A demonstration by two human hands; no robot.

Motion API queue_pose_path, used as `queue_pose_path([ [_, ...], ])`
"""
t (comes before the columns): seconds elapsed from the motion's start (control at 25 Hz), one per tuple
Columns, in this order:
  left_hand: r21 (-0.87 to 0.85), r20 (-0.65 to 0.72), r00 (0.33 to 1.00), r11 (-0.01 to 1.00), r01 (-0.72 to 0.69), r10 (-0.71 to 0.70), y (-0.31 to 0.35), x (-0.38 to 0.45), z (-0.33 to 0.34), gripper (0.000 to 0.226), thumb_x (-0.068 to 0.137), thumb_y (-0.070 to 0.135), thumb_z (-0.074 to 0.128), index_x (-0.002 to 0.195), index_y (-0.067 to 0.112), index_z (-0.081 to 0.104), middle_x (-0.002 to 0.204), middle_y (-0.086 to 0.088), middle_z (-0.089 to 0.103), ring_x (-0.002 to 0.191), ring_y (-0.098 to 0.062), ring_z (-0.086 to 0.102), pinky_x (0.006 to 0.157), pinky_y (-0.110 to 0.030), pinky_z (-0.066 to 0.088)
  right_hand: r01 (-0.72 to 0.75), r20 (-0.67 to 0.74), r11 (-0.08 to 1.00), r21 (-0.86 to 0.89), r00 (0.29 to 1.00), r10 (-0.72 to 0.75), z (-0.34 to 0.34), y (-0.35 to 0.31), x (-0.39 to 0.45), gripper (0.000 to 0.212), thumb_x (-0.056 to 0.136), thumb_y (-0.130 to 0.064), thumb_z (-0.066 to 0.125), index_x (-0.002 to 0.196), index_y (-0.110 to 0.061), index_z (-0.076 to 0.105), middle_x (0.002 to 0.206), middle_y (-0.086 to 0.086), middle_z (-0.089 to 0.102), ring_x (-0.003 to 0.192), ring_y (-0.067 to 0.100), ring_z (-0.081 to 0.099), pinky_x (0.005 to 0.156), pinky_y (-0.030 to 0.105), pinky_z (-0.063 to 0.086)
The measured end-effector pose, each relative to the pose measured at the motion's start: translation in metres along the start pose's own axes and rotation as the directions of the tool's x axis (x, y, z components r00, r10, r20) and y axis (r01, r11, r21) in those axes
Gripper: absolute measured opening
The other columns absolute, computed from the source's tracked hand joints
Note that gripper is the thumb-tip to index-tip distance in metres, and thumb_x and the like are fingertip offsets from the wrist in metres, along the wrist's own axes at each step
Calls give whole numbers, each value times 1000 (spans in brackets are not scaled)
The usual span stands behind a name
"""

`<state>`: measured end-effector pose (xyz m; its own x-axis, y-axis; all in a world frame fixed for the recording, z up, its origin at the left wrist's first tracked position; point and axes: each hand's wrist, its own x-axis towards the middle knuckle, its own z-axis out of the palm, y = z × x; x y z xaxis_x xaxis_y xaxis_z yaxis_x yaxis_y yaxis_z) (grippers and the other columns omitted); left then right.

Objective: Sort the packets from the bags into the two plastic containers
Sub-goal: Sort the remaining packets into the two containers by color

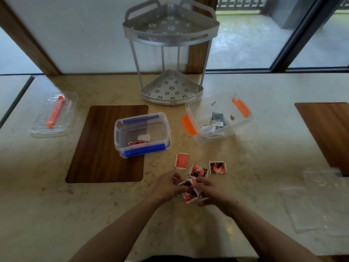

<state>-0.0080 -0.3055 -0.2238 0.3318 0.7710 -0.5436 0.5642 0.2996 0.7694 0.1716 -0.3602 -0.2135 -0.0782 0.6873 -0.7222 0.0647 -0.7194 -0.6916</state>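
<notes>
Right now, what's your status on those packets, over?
Both hands grip red packets. Three red ones loose on table; one in blue-clip container, grey ones in orange-clip container. Nothing blocking.

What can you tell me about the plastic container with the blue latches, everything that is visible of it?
The container with blue latches is a clear, rectangular plastic box, open with no lid on it. It has a blue latch on its near long side and another on the far side. It stands upright, partly on the dark wooden inlay and partly on the stone table. Inside lie one red packet and a whitish oval mark. No hand touches it.
</notes>
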Motion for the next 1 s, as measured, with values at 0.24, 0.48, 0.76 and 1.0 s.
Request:
queue_pose_path([
  [0.24, -1, -8, 1000, 1000, -22, 22, 4, 6, 8, 28, 78, 24, 78, 95, 13, 60, 86, -4, 68, 64, -11, 64, 59, -21, 55, 29, -70, 998, -53, 997, -33, 1, 2, 0, 28, 86, -4, 66, 112, -14, 60, 102, 14, 71, 79, 18, 68, 55, 24, 52],
  [0.48, 557, -78, 958, 809, -188, 276, 13, 27, 15, 31, 98, 40, 47, 121, 23, 59, 125, -1, 58, 108, -15, 53, 92, -31, 46, 55, -352, 995, 81, 936, -23, -16, 9, -3, 25, 85, 3, 60, 103, -15, 61, 93, 3, 69, 78, 19, 65, 52, 26, 49],
  [0.76, 807, 161, 915, 485, -337, 369, 30, 53, 35, 42, 98, 34, 46, 139, 23, 45, 146, -2, 43, 133, -27, 34, 107, -42, 31, 91, -492, 980, 175, 871, 6, -46, 17, -13, 29, 87, 3, 59, 98, -24, 58, 90, 0, 71, 83, 24, 67, 60, 34, 51],
  [1.0, 821, 101, 924, 493, -286, 368, 31, 60, 42, 36, 95, 28, 50, 131, 24, 52, 133, -5, 46, 125, -28, 39, 106, -41, 30, 85, -505, 976, 200, 862, 28, -51, 27, -13, 30, 87, 3, 60, 111, -14, 60, 97, 8, 73, 82, 25, 68, 58, 33, 52],
])
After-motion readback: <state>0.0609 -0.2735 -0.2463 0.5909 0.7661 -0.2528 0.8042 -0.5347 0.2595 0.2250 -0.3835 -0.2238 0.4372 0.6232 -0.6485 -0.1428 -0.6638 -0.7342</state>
